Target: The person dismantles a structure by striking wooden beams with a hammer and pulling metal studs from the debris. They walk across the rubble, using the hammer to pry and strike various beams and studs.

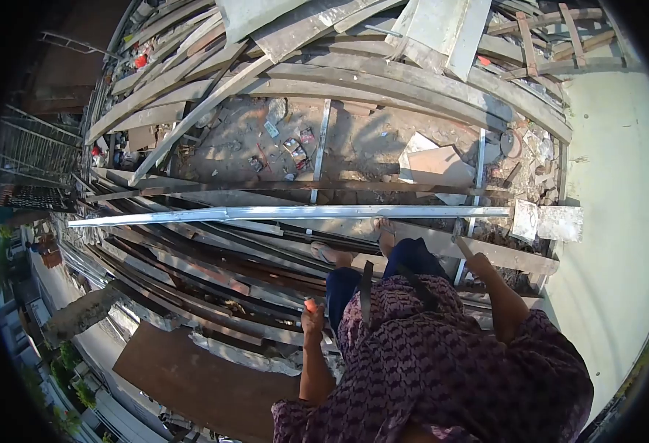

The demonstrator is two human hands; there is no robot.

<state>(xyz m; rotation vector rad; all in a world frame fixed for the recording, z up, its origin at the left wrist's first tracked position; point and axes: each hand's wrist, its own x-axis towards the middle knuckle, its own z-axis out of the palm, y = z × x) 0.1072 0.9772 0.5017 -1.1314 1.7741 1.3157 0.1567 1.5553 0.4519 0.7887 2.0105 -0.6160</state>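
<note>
My left hand point(312, 322) is closed around an orange handle point(310, 304); the rest of that tool is hidden or too small to make out. My right hand point(478, 265) grips a short wooden handle point(462, 247) that points up and away from me. What is at its far end cannot be made out. A long silver metal channel point(287, 213) lies crosswise just beyond my sandalled feet point(385, 229). Both hands are apart from it, at either side of my knees.
Weathered wooden planks point(383, 74) pile up at the far side. Open gaps between beams show a littered floor point(228, 140) well below. On the right runs a pale green wall point(612, 170); at lower left lies a brown sheet point(206, 376), with a street beyond.
</note>
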